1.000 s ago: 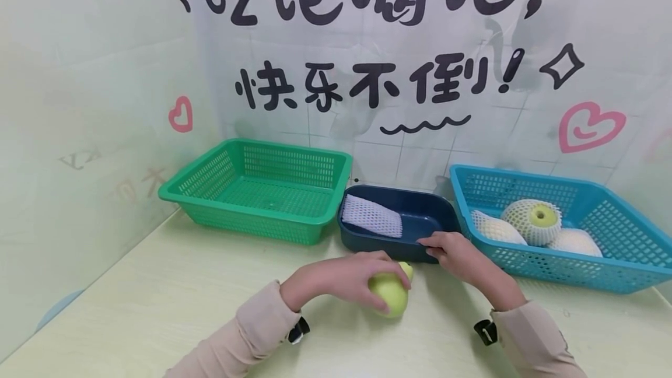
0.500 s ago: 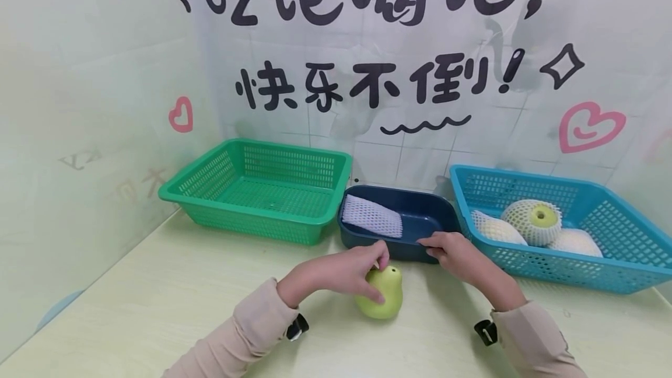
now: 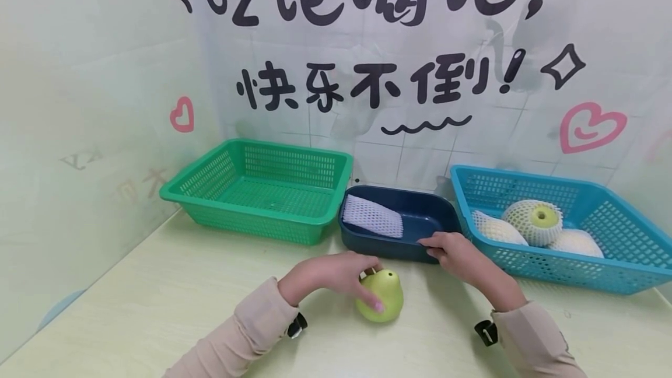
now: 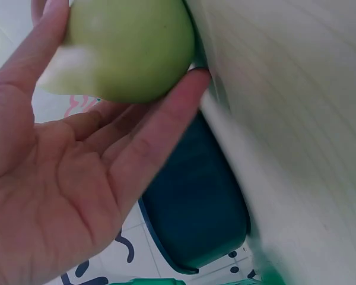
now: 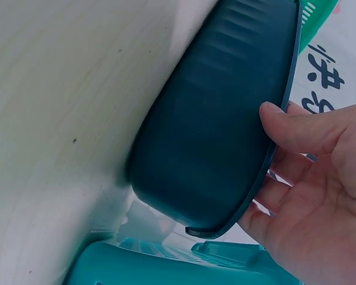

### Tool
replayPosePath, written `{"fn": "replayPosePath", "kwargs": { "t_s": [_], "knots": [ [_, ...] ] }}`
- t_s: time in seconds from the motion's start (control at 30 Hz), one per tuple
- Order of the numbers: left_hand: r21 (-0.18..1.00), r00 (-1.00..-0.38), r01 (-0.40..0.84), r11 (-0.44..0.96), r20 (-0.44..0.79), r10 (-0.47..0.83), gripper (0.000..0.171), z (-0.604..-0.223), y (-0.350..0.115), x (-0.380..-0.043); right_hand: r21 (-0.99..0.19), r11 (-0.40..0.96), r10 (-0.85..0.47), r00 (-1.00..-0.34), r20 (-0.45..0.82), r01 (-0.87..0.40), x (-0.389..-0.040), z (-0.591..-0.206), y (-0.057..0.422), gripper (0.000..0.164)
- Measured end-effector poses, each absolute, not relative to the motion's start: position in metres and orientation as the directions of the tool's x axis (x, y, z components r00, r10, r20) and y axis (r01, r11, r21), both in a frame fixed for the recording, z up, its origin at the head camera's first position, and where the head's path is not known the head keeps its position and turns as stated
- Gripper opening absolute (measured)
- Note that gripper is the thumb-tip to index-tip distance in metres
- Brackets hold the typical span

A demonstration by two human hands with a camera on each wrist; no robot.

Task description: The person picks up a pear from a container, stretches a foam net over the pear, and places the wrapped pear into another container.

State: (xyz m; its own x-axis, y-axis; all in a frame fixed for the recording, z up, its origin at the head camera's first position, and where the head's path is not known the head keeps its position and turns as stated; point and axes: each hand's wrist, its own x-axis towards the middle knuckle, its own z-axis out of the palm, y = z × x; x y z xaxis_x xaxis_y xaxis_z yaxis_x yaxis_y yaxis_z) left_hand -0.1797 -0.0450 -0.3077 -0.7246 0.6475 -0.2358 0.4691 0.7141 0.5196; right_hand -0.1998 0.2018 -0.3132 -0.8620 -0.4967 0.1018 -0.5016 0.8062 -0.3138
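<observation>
A yellow-green pear (image 3: 387,296) stands upright on the pale table, its stem end up. My left hand (image 3: 343,276) holds it from the left, thumb on the near side and fingers round the far side. In the left wrist view the pear (image 4: 130,47) sits between thumb and fingers, over the open palm. My right hand (image 3: 455,254) pinches the near right rim of a dark blue plastic bin (image 3: 426,223), thumb outside and fingers over the edge, as the right wrist view confirms. A flattened white foam net (image 3: 373,216) lies in the bin's left part.
Left of the bin stands a green mesh basket (image 3: 252,214) with nothing in it. On the right a blue mesh basket (image 3: 572,276) holds 3 fruits in white foam nets (image 3: 532,223). A printed white sheet (image 3: 336,74) hangs behind them.
The pear has turned from tilted to upright and shifted slightly left. My left fingers lifted and regripped it, then settled a little lower. The right hand and bin have stayed put.
</observation>
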Motion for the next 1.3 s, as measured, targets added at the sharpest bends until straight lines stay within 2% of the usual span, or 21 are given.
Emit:
{"fn": "replayPosePath", "kwargs": {
  "t_s": [0.23,0.6,0.73,0.83,0.97,1.07,1.3],
  "knots": [
    [0.514,-0.723,0.467,0.720,-0.248,0.645,0.053,-0.311,-0.049,-0.180,-0.314,0.809,-0.495,-0.864,0.093,-0.497,-0.200,-0.315,0.201,0.029],
    [0.599,-0.682,0.380,0.705,-0.334,0.651,0.064,-0.312,-0.056,-0.184,-0.307,0.812,-0.493,-0.865,0.095,-0.497,-0.203,-0.318,0.198,0.030],
    [0.630,-0.666,0.349,0.694,-0.354,0.657,0.065,-0.311,-0.057,-0.185,-0.305,0.795,-0.499,-0.851,0.163,-0.524,-0.202,-0.321,0.194,0.030],
    [0.653,-0.656,0.329,0.682,-0.362,0.663,0.064,-0.310,-0.057,-0.186,-0.351,0.748,-0.511,-0.826,0.238,-0.564,-0.200,-0.322,0.188,0.029],
    [0.651,-0.647,0.341,0.678,-0.361,0.672,0.063,-0.309,-0.057,-0.186,-0.386,0.691,-0.508,-0.791,0.341,-0.611,-0.198,-0.322,0.181,0.026],
    [0.636,-0.646,0.359,0.683,-0.359,0.674,0.063,-0.308,-0.057,-0.187,-0.365,0.689,-0.494,-0.774,0.396,-0.627,-0.198,-0.324,0.178,0.028],
    [0.624,-0.651,0.352,0.698,-0.373,0.661,0.067,-0.308,-0.057,-0.187,-0.351,0.706,-0.478,-0.779,0.405,-0.616,-0.200,-0.330,0.176,0.034]
  ]
}}
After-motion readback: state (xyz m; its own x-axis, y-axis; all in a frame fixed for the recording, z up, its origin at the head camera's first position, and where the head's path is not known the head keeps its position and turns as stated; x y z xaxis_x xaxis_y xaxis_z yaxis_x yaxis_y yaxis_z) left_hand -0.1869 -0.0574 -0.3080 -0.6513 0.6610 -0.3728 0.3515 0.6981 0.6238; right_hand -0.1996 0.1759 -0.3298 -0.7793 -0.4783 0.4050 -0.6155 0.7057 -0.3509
